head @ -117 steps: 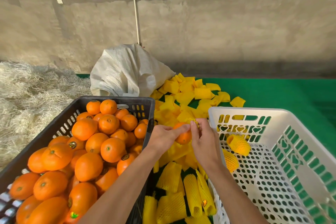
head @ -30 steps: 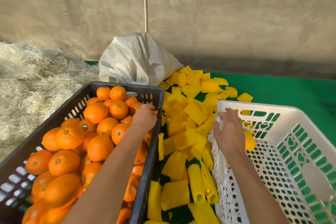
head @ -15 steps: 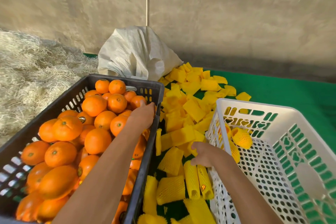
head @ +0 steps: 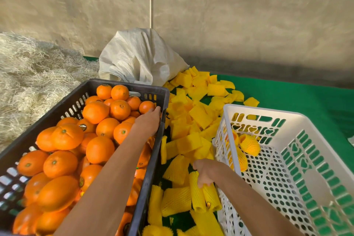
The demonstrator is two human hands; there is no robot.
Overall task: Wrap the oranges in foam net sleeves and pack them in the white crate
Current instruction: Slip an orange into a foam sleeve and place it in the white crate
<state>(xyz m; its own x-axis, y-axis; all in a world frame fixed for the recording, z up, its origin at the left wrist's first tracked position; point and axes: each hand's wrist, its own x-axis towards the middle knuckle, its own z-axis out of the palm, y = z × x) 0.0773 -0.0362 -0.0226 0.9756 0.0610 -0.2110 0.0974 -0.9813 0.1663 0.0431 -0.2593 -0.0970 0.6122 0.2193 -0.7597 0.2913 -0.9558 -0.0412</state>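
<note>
A black crate (head: 124, 84) on the left is heaped with bare oranges (head: 95, 112). My left hand (head: 148, 122) lies palm-down on the oranges by the crate's far right wall; its fingers curve down out of sight, so any hold is hidden. Loose yellow foam net sleeves (head: 188, 143) fill the gap between the crates. My right hand (head: 204, 173) grips the top of one rolled foam net sleeve (head: 197, 195) there. The white crate (head: 258, 110) on the right holds wrapped oranges (head: 249, 143) in its near-left corner.
A white woven sack (head: 141, 57) slumps behind the black crate. Straw (head: 28, 74) is piled at the left. A green mat (head: 297, 97) covers the floor under the crates, with a concrete wall (head: 229, 25) behind.
My right hand has left the white crate, dropped to the sleeve pile and closed on a rolled sleeve. My left hand has stayed on the oranges in the black crate.
</note>
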